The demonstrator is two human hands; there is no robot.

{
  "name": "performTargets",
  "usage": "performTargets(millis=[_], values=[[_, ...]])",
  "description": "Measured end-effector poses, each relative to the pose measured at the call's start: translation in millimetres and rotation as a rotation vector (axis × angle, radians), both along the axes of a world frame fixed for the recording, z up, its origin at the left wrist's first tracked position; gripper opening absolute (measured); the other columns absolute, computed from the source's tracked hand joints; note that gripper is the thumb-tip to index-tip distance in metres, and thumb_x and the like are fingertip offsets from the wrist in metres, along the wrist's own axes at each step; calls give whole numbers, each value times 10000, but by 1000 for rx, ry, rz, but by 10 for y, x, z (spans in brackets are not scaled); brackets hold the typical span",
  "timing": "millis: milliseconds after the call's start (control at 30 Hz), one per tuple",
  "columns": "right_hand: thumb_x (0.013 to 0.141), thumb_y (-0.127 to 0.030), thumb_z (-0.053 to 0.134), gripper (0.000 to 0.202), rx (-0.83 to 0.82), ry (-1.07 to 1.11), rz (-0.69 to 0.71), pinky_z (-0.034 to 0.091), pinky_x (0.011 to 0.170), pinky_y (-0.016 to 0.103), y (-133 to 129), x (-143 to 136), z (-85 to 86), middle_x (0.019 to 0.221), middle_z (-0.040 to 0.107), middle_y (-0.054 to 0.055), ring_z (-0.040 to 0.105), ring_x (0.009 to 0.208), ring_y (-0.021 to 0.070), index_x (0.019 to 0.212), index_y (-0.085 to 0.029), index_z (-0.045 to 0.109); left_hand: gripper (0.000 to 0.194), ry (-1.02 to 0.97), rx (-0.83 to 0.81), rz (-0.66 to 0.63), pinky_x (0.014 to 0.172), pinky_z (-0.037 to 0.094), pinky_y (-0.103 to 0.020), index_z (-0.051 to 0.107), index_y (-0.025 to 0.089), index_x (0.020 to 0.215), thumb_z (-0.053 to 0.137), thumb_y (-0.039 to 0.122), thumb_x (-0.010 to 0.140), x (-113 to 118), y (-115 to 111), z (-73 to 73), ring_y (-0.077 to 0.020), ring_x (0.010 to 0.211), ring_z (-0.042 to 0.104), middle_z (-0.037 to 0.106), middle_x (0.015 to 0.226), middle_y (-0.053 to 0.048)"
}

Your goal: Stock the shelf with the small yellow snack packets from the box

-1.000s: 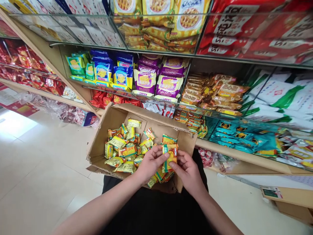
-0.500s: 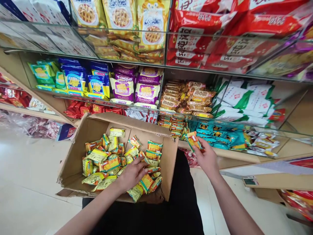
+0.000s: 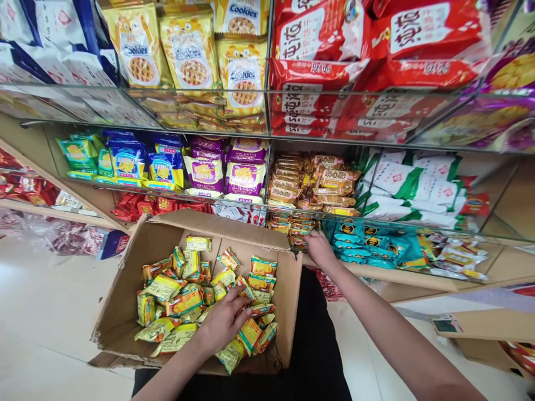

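Just up and left of the right hand, the nearer one, sit the shelf packets, right of centre in the frame, long axes running roughly across it; that hand's fingers are curled and partly hidden, so I can't tell whether they pinch anything; the left hand, fingers loosely spread, rests on carton packets, lower centre; one carton, over twenty packets inside; those shelved are too crowded to count.
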State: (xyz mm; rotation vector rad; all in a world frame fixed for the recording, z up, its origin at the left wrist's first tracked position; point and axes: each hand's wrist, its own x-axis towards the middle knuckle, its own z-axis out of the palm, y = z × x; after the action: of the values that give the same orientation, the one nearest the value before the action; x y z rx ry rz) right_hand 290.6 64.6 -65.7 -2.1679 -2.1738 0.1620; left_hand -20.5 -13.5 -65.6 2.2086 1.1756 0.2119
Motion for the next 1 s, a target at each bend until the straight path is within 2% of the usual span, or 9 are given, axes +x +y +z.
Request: performTargets(millis=[133, 333, 533, 700, 867, 967, 1000], values=[[816, -115, 415, 253, 37, -70, -41, 286, 731, 292, -37, -29, -6, 939, 592, 91, 456, 909, 214, 938, -179, 627, 323, 12, 9, 0, 952, 402, -320, 591, 241, 1028, 360, 382, 851, 10, 17, 5, -188, 1113, 477, 459, 1244, -54], [819, -140, 436, 167, 79, -76, 1, 251, 709, 307, -17, 4, -87, 882, 625, 69, 460, 888, 205, 818, -175, 599, 327, 35, 13, -6, 942, 409, -319, 589, 241, 1022, 341, 378, 858, 26, 23, 3, -187, 1105, 482, 448, 1243, -56], [802, -222, 509, 99, 112, -26, -36, 248, 703, 307, -3, -3, -128, 844, 633, 51, 467, 884, 203, 771, -186, 595, 314, 4, 25, 7, 912, 432, -307, 592, 246, 1022, 359, 369, 852, 26, 19, 0, -189, 1084, 499, 459, 1231, -54], [799, -222, 495, 118, 126, -19, 15, 286, 703, 312, -35, 20, -144, 877, 631, 63, 483, 893, 218, 787, -182, 606, 307, 5, 43, 11, 932, 413, -310, 587, 239, 1025, 365, 362, 852, 33, -39, 18, -189, 1096, 492, 457, 1238, -59], [794, -304, 462, 202, 350, 232, 68, 379, 713, 322, -195, 104, -240, 842, 633, 55, 535, 823, 203, 769, -180, 620, 272, 32, 40, -18, 919, 421, -301, 596, 207, 956, 410, 366, 837, 23, -103, 27, -194, 1112, 480, 491, 1208, -68], [782, -383, 446, 268, 474, 437, 49, 432, 718, 345, -416, 92, -278, 828, 645, 58, 572, 794, 205, 753, -180, 619, 273, -38, 28, -75, 919, 417, -273, 594, 198, 967, 401, 353, 852, -22, 12, 137, -173, 1107, 479, 570, 1087, -65], [774, -407, 451, 281, 478, 497, 16, 447, 703, 346, -509, 71, -282, 831, 647, 60, 581, 791, 209, 756, -183, 620, 270, -58, 51, -50, 911, 422, -277, 589, 196, 979, 399, 345, 857, -48, 83, 199, -166, 1075, 499, 582, 1059, -62]])
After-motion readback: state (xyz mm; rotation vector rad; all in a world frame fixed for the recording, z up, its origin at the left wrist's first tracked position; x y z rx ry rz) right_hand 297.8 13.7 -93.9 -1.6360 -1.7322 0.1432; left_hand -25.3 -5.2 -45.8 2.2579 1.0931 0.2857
